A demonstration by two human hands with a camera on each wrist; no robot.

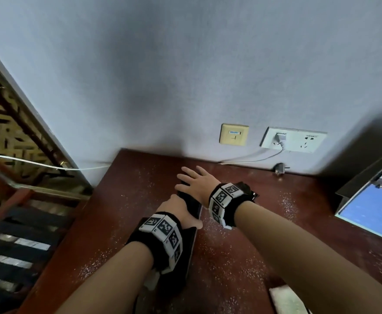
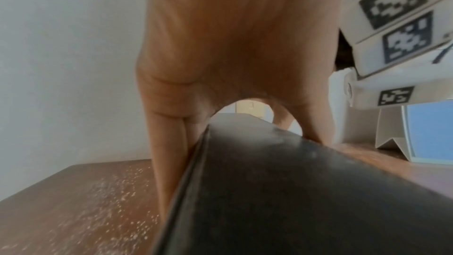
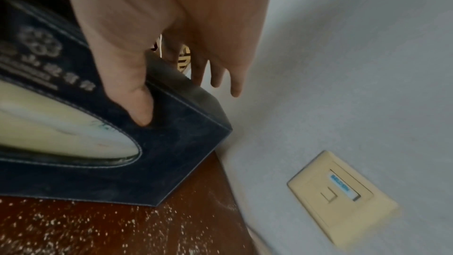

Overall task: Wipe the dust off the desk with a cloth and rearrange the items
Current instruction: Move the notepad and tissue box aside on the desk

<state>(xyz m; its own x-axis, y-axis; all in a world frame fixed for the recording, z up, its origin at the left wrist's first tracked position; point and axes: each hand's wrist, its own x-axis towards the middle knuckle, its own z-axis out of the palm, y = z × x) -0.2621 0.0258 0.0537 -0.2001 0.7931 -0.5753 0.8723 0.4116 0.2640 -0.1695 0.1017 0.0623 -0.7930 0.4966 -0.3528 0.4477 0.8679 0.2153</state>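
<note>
- Far left of the fingers, a patterned gold-and-dark panel (image 1: 2, 123) and striped steps below it run out of the head view, blurred.
- The bench (image 1: 242, 252) is reddish brown, speckled with pale dust on both sides of the hands.
- The left hand (image 1: 176, 211) grips the near end of a dark box (image 3: 147, 162); in the left wrist view its fingers (image 2: 169, 143) curl down one long edge and the thumb goes down the other. The wrist band hides much of the box from above.
- The right hand (image 1: 196, 184) lies on the far end of the box, thumb pressed on the face beside an oval pale window, its other fingers (image 3: 235, 82) straight and spread past the far edge, near the wall. The printing on the box is too blurred to read.
- Right of the fingers, a yellowish wall plate (image 1: 233, 137), then a white socket (image 1: 294, 142) with a plug and cable.
- At the bottom edge, a pale cloth (image 1: 285, 298) is cut off.
- Far right, a blue-faced card (image 1: 373, 214), partly out of view.
</note>
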